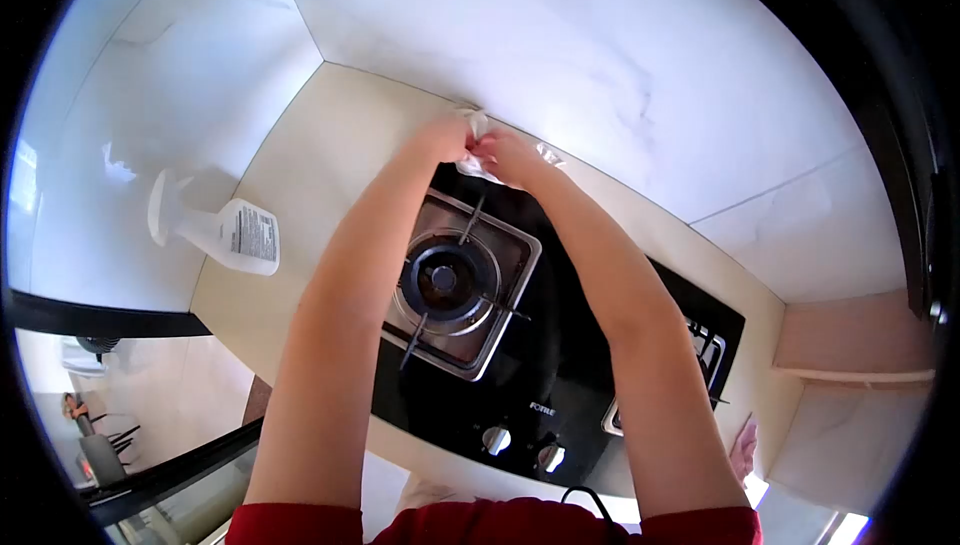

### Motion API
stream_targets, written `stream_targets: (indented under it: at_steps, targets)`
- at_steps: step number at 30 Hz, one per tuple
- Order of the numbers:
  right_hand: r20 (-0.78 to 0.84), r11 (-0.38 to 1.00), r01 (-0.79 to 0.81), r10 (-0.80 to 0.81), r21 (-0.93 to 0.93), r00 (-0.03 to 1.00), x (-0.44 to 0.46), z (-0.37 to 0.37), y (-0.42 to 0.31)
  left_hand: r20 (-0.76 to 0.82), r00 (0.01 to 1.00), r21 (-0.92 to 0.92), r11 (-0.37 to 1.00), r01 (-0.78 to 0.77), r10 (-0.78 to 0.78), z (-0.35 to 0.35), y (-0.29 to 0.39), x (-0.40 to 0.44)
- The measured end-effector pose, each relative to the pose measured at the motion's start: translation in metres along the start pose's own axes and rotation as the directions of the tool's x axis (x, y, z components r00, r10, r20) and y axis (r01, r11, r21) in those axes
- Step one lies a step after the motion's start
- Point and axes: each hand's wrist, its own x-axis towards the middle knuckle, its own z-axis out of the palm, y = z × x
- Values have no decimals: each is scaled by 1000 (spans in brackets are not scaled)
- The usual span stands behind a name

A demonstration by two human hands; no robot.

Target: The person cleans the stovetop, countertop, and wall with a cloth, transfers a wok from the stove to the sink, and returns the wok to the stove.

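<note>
At the back edge of the black gas stove (548, 345), my left hand (449, 139) and my right hand (508, 157) are close together. Both have their fingers closed on a crumpled white tissue (475, 167), which pokes out above and below them; whether it is paper or cloth I cannot tell. Another white crumpled bit (549, 154) shows just beyond my right hand. Below the hands lies the left burner (443, 279), with its metal pan support around it. My right forearm hides part of the second burner (708, 355).
A white spray bottle (248, 235) is on the beige counter (300, 160) at the left. Marble-look walls (560, 35) rise behind the counter. Two silver knobs (497, 440) sit at the stove's front. Something pink, perhaps a cloth (743, 447), is at the right counter edge.
</note>
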Motion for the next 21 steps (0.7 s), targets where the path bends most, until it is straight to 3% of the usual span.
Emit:
stream_targets:
  at_steps: [3, 5, 7, 9, 10, 11, 12, 13, 14, 15, 16, 17, 19, 21]
  targets:
    - [45, 1000, -12, 11, 22, 999, -58, -19, 14, 10, 996, -22, 995, -94, 94, 19, 48, 9]
    - [44, 994, -62, 58, 93, 997, -101, -23, 40, -7, 997, 26, 997, -77, 77, 43, 93, 21]
    - [73, 987, -149, 145, 52, 987, -154, -42, 56, 62, 996, 47, 997, -65, 62, 63, 149, 31]
    - [153, 910, -347, 319, 228, 935, -211, -58, 80, -140, 978, -88, 981, -171, 157, 118, 193, 56]
    - [138, 948, -307, 293, 85, 946, -239, -67, 88, -163, 979, -150, 978, -148, 123, 128, 230, 54]
    - [125, 964, -258, 264, -64, 956, -268, -76, 94, -65, 990, -101, 986, -132, 126, 121, 268, 44]
    - [101, 957, -288, 288, -15, 952, -295, -83, 102, -141, 981, -181, 971, -158, 133, 121, 298, 33]
    - [78, 950, -311, 307, 34, 948, -319, -88, 107, -67, 975, -106, 970, -220, 214, 137, 320, 43]
    - [83, 889, -439, 432, 129, 898, -340, -91, 114, -62, 987, -240, 958, -158, 148, 134, 341, 34]
    - [102, 803, -553, 545, 222, 832, -350, -91, 116, -120, 989, -291, 949, -122, 90, 132, 357, 28]
    - [85, 841, -518, 511, 155, 855, -350, -94, 109, -165, 971, -131, 972, -197, 174, 141, 362, 32]
    - [71, 870, -484, 480, 89, 875, -346, -99, 98, -165, 972, -129, 973, -191, 168, 137, 362, 37]
    - [94, 856, -517, 514, 13, 853, -338, -100, 88, 66, 983, -143, 977, -159, 170, 128, 356, 40]
    - [105, 827, -558, 562, -75, 820, -323, -93, 79, 17, 981, -152, 970, -190, 195, 123, 335, 34]
